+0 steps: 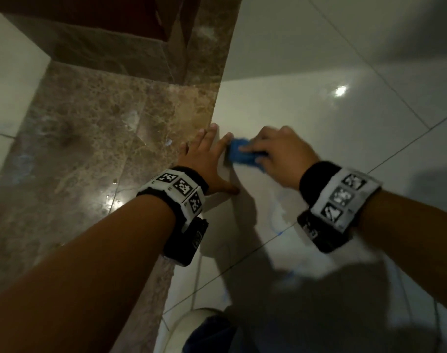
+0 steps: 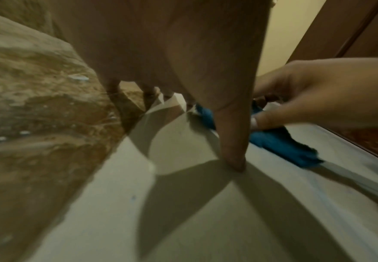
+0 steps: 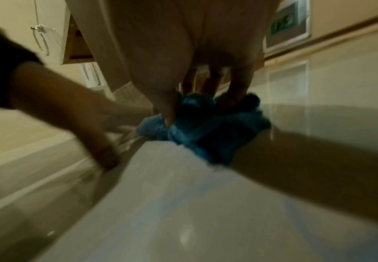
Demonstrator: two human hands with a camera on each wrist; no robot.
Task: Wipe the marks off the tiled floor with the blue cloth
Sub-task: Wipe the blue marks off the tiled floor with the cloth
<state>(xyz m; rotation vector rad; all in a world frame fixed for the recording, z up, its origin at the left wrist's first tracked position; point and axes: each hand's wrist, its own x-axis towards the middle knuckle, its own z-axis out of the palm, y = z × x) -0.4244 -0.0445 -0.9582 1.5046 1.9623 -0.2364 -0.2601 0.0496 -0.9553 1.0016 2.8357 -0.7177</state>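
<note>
The blue cloth [image 1: 242, 155] is bunched on the white tiled floor [image 1: 332, 128], just right of the brown marble strip. My right hand [image 1: 273, 151] grips the cloth [image 3: 208, 127] from above, thumb and fingers dug into it, pressing it to the tile. My left hand [image 1: 207, 159] lies flat beside it with fingers spread, straddling the edge between marble and white tile; its thumb [image 2: 233, 150] touches the floor. Faint blue marks [image 1: 278, 225] run along the tile near my right wrist and lower down [image 1: 291, 273]. In the left wrist view the cloth [image 2: 284, 145] trails out behind my right hand [image 2: 318, 99].
A brown marble strip [image 1: 102, 149] runs along the left, with a dark wooden door frame [image 1: 115, 16] at its far end. Grout lines cross the white tiles. A white rounded object [image 1: 191, 324] and dark blue fabric [image 1: 212, 335] sit at the bottom edge.
</note>
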